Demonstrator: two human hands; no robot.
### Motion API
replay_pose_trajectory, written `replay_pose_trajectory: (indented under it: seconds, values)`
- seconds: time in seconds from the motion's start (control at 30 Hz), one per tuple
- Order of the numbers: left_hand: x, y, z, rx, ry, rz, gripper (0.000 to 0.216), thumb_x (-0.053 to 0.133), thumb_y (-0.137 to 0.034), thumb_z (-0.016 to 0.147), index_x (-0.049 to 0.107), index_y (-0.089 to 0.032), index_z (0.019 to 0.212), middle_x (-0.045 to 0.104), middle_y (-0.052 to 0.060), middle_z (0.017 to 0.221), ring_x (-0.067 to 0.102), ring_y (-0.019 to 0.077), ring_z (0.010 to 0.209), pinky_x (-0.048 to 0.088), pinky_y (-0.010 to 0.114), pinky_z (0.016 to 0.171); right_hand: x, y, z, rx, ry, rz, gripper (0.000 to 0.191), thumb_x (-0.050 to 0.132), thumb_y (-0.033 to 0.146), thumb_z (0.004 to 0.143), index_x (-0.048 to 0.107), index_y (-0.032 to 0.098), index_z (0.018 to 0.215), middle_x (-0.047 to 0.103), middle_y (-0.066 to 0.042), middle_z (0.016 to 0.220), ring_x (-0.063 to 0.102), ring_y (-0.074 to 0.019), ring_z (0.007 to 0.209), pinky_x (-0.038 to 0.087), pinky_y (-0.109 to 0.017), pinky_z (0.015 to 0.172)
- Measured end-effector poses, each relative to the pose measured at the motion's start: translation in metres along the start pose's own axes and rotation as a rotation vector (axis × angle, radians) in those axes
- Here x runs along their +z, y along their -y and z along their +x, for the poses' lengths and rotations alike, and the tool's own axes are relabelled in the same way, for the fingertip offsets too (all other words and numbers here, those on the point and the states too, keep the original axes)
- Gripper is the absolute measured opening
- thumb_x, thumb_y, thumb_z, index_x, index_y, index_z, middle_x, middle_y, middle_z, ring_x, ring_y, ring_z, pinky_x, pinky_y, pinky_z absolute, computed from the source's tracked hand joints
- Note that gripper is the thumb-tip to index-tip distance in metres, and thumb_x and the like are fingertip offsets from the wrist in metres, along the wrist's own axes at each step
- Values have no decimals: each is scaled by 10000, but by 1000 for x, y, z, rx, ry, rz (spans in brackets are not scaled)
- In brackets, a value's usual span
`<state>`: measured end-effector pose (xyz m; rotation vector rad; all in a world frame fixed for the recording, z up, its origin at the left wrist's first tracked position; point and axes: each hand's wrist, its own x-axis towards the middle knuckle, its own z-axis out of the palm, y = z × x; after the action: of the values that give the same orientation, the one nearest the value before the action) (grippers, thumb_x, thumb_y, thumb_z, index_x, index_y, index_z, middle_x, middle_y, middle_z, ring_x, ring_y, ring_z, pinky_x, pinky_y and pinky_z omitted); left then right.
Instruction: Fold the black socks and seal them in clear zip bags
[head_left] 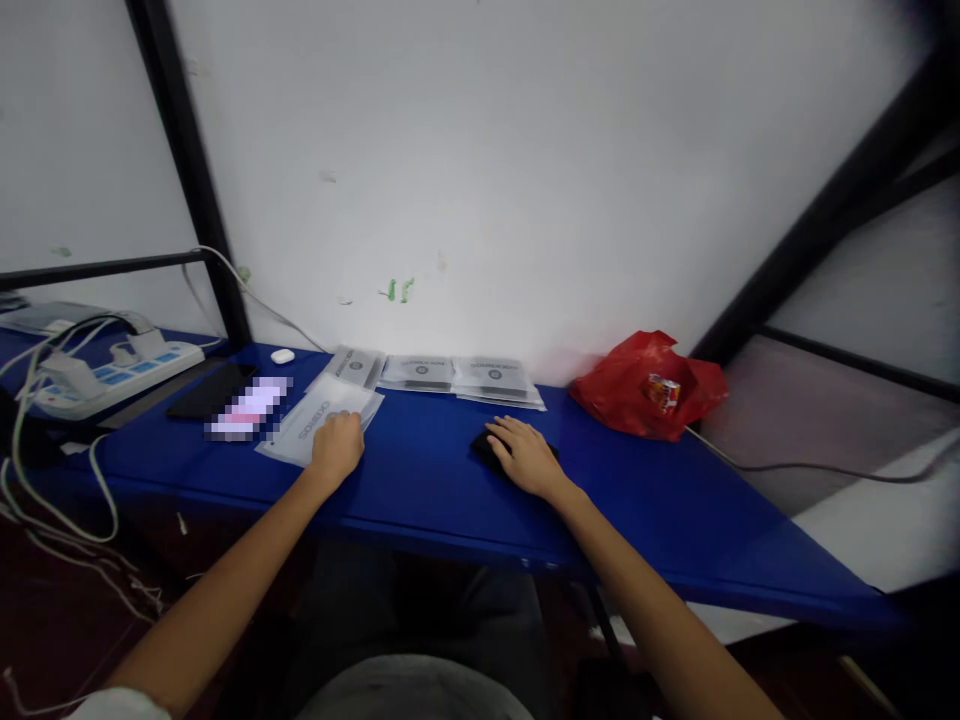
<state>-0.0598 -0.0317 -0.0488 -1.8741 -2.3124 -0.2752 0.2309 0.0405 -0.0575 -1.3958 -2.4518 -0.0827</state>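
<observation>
My left hand [339, 447] is closed in a loose fist at the near right edge of a frosted plastic bag [300, 420] with printed lettering, which lies flat on the blue table [427, 480]. Its fingertips are turned away from view. Further right, my right hand [525, 455] lies palm down with its fingers stretched over a flat black thing [484, 447]. Most of that black thing is hidden under the hand, so its kind does not show. Three groups of filled printed bags, a left one [352, 366], a middle one [417, 372] and a right one [491, 378], lie along the wall.
A crumpled red plastic bag [637, 385] stands at the back right. On the left are a lit, blurred phone screen [247, 408], a dark flat device [214, 388], a white earbud case [283, 356] and a power strip [124, 375] with tangled cables. Black frame bars flank the table.
</observation>
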Motion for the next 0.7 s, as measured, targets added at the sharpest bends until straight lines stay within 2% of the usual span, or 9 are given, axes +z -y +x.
replay_pose_trajectory:
  seconds: [0.13, 0.23, 0.3, 0.37, 0.47, 0.53, 0.6, 0.7]
  values:
    - [-4, -39, -23, 236, 64, -30, 261, 344, -151, 893, 600, -134, 944, 611, 116, 942, 602, 221, 861, 468, 311, 658, -11, -33, -19, 179, 0, -91, 397, 355, 323, 923, 557, 153, 1220, 512, -122, 1325, 403, -280, 1271, 300, -497, 1035]
    - [-6, -69, -35, 408, 34, -62, 232, 365, -104, 877, 582, -150, 943, 590, 99, 941, 572, 223, 911, 465, 313, 677, -19, -36, -33, 234, -96, -154, 376, 405, 281, 896, 567, 121, 1196, 519, -157, 1307, 424, -297, 1250, 291, -521, 1031]
    - [-9, -82, -37, 455, -32, -68, 225, 376, -70, 859, 570, -161, 930, 577, 88, 932, 550, 221, 921, 461, 318, 699, -24, -23, -42, 151, -213, -128, 353, 422, 249, 880, 583, 125, 1169, 542, -157, 1280, 465, -281, 1213, 309, -499, 1027]
    - [-12, -88, -33, 466, -97, -81, 224, 378, -55, 853, 561, -173, 907, 567, 78, 920, 536, 212, 907, 455, 316, 712, -29, -1, -50, -13, -290, -26, 329, 407, 236, 884, 603, 160, 1138, 600, -128, 1206, 528, -247, 1138, 370, -454, 988]
    - [-19, -90, -25, 500, -157, -114, 207, 383, -70, 862, 556, -181, 885, 560, 62, 919, 523, 199, 904, 448, 307, 720, -33, 36, -57, -280, -269, 94, 327, 408, 203, 876, 594, 176, 1144, 621, -110, 1167, 557, -223, 1082, 427, -401, 931]
    - [-24, -91, -21, 532, -172, -153, 199, 382, -91, 875, 557, -184, 893, 560, 54, 922, 518, 190, 915, 445, 297, 725, -32, 53, -55, -376, -204, 122, 365, 400, 137, 852, 568, 176, 1173, 604, -111, 1190, 541, -222, 1103, 422, -396, 934]
    - [-28, -91, -18, 560, -171, -197, 205, 371, -107, 888, 559, -188, 900, 561, 47, 923, 515, 178, 924, 444, 284, 737, -30, 61, -48, -379, -117, 115, 389, 397, 101, 832, 550, 157, 1184, 608, -123, 1170, 538, -229, 1101, 411, -395, 941]
    - [-29, -88, -18, 592, -173, -197, 214, 366, -105, 891, 561, -193, 902, 566, 41, 929, 513, 167, 924, 439, 278, 773, -24, 60, -37, -282, -15, 55, 388, 384, 103, 839, 522, 134, 1200, 638, -122, 1087, 568, -228, 1033, 410, -373, 922]
